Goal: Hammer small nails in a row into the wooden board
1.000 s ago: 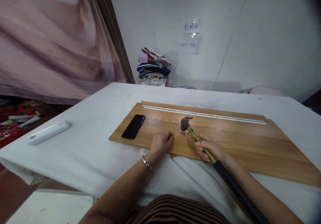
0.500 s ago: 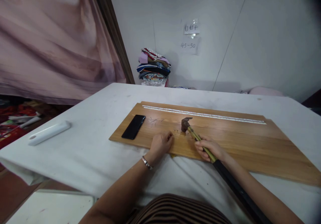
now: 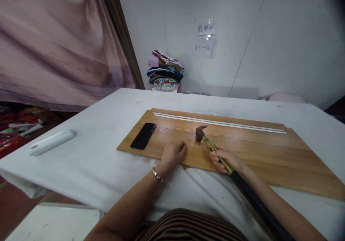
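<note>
My right hand is wrapped round the yellow part of the handle of a claw hammer. Its rusty brown head sits low over a wooden board, and the black lower handle runs back under my forearm. On the board's front part lies my left hand, fingers curled together; anything inside them is hidden. Between the left hand and the hammer head a few tiny dark specks show on the wood. Several thin nails lie loose beyond the left hand.
A black phone lies on the board's left end. Two white measuring strips run along its back. The white-covered table carries a white plastic handle-like object at left. Folded clothes are stacked by the wall.
Little differs. The hammer head has shifted very slightly to the right, while both hands keep nearly the same places and grips.
</note>
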Demonstrator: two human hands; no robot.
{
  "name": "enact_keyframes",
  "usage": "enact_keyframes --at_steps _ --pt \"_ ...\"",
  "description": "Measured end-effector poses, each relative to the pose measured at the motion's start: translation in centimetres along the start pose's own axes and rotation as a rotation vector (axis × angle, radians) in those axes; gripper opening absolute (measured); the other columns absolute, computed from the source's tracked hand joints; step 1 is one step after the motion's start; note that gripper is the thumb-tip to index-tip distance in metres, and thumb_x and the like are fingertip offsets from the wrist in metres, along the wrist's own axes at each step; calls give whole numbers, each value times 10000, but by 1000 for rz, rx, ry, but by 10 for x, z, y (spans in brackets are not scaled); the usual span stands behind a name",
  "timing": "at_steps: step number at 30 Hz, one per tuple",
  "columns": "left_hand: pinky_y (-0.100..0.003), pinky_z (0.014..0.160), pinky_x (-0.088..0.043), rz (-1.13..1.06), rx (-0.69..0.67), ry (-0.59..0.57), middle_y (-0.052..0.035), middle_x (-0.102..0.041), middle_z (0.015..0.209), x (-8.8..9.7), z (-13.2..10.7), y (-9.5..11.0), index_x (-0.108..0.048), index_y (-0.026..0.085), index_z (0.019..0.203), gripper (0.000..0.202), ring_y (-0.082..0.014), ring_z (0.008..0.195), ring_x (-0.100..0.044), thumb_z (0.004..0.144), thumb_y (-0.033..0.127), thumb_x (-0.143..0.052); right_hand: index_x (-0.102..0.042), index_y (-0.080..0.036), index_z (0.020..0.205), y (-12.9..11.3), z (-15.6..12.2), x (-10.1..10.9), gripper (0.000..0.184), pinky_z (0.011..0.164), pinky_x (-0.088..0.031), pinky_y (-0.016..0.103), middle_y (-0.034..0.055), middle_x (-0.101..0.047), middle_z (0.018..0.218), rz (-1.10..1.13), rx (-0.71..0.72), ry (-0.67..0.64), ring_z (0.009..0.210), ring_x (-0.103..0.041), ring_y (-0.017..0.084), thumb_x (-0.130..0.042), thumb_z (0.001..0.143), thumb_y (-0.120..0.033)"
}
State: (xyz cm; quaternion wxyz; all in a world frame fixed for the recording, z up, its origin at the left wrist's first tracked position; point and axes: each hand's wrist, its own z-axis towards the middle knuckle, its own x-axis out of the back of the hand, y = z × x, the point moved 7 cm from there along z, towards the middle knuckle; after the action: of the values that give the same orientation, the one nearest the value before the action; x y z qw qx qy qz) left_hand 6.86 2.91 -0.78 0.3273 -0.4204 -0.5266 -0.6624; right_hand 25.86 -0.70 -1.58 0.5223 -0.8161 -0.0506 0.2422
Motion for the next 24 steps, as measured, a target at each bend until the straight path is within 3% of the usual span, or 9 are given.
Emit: enact_keyframes --at_steps 24 --pt "-243 696 -408 4 11 2 -34 -726 868 -1 0 -1 -681 217 895 230 -165 799 -645 902 312 -472 -479 -223 1031 -4 -5 4 409 247 -289 135 -116 -471 529 18 22 21 281 -355 40 -686 691 -320"
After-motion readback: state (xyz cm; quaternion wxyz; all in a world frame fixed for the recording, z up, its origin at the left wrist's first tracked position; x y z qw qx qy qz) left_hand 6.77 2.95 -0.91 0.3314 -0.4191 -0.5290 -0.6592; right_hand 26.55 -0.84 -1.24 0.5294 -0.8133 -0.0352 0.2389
